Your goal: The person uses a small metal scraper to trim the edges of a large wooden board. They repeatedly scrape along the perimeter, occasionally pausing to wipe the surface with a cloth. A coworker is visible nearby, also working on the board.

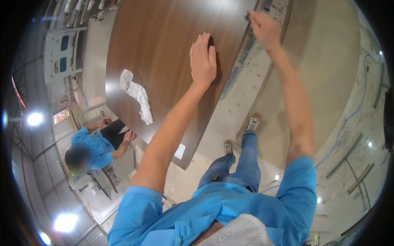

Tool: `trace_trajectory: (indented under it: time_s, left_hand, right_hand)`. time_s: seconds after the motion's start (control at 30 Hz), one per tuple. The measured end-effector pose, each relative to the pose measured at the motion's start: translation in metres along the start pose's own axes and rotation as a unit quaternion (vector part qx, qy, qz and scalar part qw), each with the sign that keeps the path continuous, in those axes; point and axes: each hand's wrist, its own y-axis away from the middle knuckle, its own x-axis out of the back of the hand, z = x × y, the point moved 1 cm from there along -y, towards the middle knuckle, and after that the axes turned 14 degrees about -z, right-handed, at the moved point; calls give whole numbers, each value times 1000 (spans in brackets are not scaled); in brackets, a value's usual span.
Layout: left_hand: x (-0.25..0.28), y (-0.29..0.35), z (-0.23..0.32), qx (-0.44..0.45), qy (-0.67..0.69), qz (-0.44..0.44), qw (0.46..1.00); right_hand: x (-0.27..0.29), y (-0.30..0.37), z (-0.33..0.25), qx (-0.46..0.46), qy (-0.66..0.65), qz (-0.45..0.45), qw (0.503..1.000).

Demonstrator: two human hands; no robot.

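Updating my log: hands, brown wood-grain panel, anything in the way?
Left hand on panel. Right hand blurred at panel's edge, apparently holding small dark item. Crumpled white cloth on panel, clear of hands.

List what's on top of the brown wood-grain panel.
A crumpled white cloth, a white label near one corner, and the left hand, seemingly laid flat. The panel beneath these is covered; its far end lies out of frame.

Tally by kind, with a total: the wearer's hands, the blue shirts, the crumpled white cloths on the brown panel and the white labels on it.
Wearer's hands: 2 (left hand, right hand)
Blue shirts: 2 (wearer's shirt, co-worker's shirt)
Crumpled white cloth: 1
White label: 1
Total: 6
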Motion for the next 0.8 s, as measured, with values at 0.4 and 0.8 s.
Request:
trace_trajectory:
  time_s: [0.4, 0.8]
  left_hand:
    - [79, 116, -98, 94, -133, -21, 986]
    - [79, 143, -118, 107, -145, 1, 984]
  right_hand:
    - [-3, 117, -150, 69, -86, -42, 993]
    - [-55, 218, -217, 66, -150, -8, 986]
